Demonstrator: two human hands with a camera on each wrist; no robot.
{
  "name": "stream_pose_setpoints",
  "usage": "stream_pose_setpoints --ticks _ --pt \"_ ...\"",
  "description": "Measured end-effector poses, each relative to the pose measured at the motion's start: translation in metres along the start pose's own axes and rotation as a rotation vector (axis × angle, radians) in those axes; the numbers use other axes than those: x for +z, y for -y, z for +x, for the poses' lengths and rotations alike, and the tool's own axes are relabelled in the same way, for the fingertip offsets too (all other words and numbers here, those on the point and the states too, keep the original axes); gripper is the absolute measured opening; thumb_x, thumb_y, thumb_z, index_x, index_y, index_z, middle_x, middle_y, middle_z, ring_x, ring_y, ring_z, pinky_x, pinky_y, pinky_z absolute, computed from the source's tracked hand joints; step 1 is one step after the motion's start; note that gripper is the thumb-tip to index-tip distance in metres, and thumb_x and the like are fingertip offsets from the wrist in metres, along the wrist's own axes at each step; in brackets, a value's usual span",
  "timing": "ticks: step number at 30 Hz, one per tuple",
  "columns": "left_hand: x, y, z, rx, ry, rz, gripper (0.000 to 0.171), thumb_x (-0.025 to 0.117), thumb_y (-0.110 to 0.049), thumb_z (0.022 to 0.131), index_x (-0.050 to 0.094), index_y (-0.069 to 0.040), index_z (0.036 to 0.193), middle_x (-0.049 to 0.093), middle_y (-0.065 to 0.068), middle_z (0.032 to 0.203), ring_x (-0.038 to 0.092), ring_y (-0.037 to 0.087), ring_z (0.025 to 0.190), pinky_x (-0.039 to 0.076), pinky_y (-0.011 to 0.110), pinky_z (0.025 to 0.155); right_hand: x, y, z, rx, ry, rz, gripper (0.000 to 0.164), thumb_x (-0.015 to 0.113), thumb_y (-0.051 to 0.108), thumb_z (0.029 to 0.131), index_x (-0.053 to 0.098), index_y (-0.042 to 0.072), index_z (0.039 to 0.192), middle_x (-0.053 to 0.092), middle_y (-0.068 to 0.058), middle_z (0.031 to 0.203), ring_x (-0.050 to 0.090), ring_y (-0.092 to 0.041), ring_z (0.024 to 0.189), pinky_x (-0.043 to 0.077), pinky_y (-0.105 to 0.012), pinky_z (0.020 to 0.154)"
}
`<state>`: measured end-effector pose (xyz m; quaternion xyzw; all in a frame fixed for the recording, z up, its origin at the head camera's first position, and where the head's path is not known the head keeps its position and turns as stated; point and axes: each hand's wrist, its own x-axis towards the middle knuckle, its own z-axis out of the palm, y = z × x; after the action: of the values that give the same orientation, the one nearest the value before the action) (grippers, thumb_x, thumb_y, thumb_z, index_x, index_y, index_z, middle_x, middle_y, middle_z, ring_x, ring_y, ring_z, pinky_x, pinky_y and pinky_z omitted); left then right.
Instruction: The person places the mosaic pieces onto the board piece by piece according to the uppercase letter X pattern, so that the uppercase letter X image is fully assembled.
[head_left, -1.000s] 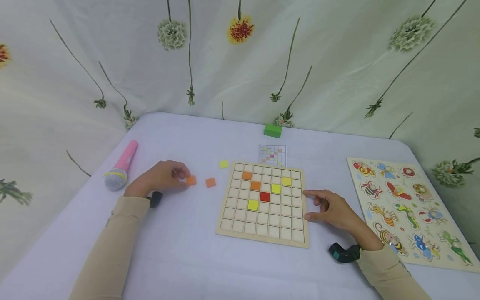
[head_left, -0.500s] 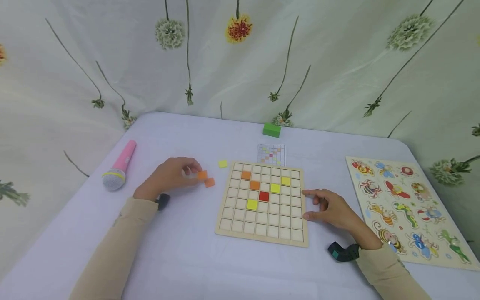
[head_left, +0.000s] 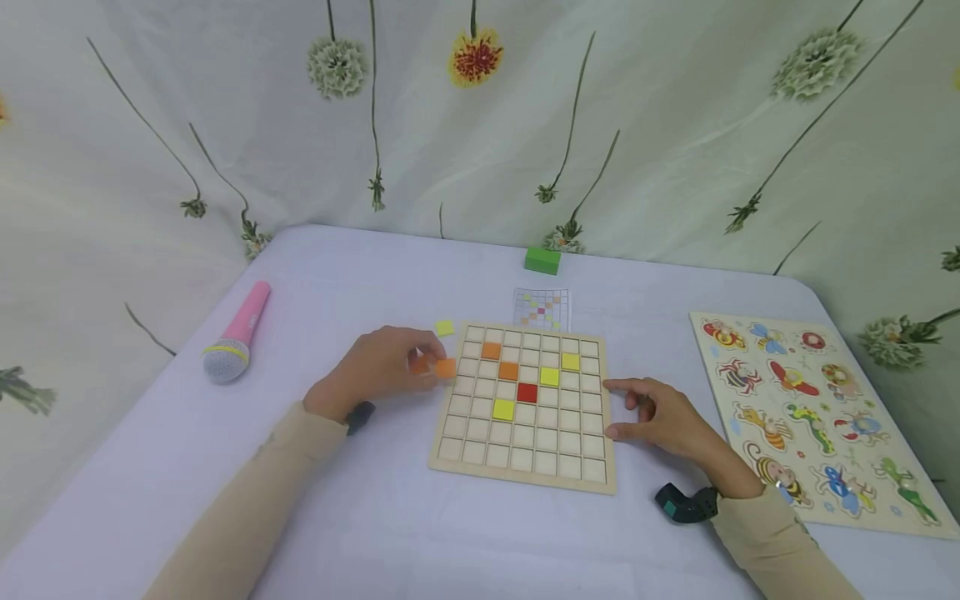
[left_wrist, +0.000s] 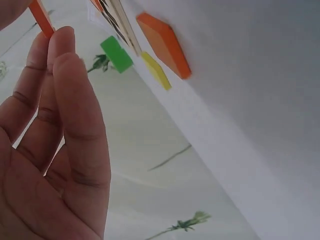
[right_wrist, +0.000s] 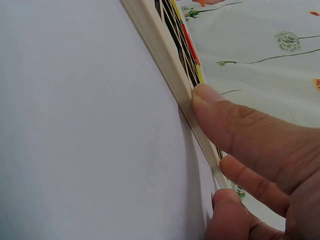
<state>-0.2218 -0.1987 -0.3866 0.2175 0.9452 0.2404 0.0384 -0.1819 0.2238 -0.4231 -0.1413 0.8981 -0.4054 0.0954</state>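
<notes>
My left hand (head_left: 386,367) pinches an orange square tile (head_left: 446,368) between thumb and fingertips, just over the left edge of the wooden grid board (head_left: 517,481). In the left wrist view that tile (left_wrist: 42,18) stands on edge at the fingertips. A second orange tile (left_wrist: 165,45) lies on the table under this hand, and a yellow tile (head_left: 445,327) lies off the board's upper left corner. Several orange and yellow tiles and one red tile (head_left: 527,392) sit in the board's cells. My right hand (head_left: 660,417) touches the board's right edge with thumb and fingertips.
A printed pattern card (head_left: 542,309) lies behind the board, with a green block (head_left: 542,261) farther back. At the left is a pink toy microphone (head_left: 238,333). An insect puzzle board (head_left: 817,417) lies at the right, close to my right forearm.
My left hand has carried the orange tile rightward, past the loose orange tile, to the board's left edge. The right hand has stayed at the board's right edge.
</notes>
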Motion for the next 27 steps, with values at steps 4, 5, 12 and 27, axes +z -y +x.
stream_pose_setpoints --ticks 4,5,12,27 --pt "0.007 -0.017 0.002 0.054 0.015 0.014 0.021 0.087 -0.024 0.088 0.078 -0.024 0.107 0.073 -0.012 0.098 0.058 0.013 0.081 0.049 0.033 0.073 0.0 0.0 0.0 0.002 0.0 0.003 0.067 0.095 0.015 0.083 0.067 -0.004 0.14 0.053 -0.006 0.099 0.048 -0.019 0.076 0.039 -0.028 0.063" --pt "0.008 -0.021 0.003 0.066 0.02 0.018 0.022 0.087 -0.024 0.088 0.078 -0.023 0.107 0.073 -0.012 0.099 0.058 0.012 0.081 0.049 0.032 0.073 0.0 0.0 0.0 0.002 0.001 0.004 0.067 0.095 0.015 0.082 0.067 -0.004 0.14 0.053 -0.006 0.099 0.048 -0.019 0.076 0.039 -0.028 0.063" --pt "0.02 -0.043 0.009 0.102 0.072 -0.004 0.023 0.089 -0.025 0.087 0.078 -0.022 0.107 0.072 -0.012 0.098 0.057 0.011 0.078 0.048 0.031 0.07 0.001 0.001 0.0 0.002 0.0 0.001 0.067 0.096 0.015 0.082 0.067 -0.004 0.14 0.053 -0.006 0.098 0.047 -0.02 0.076 0.038 -0.028 0.063" --pt "0.038 -0.079 0.018 0.095 0.081 0.01 0.017 0.086 -0.028 0.089 0.076 -0.025 0.101 0.075 -0.014 0.097 0.063 0.008 0.082 0.046 0.031 0.064 0.0 -0.002 0.0 -0.003 -0.004 0.002 0.069 0.096 0.014 0.081 0.067 -0.004 0.141 0.053 -0.005 0.099 0.047 -0.02 0.076 0.038 -0.028 0.063"
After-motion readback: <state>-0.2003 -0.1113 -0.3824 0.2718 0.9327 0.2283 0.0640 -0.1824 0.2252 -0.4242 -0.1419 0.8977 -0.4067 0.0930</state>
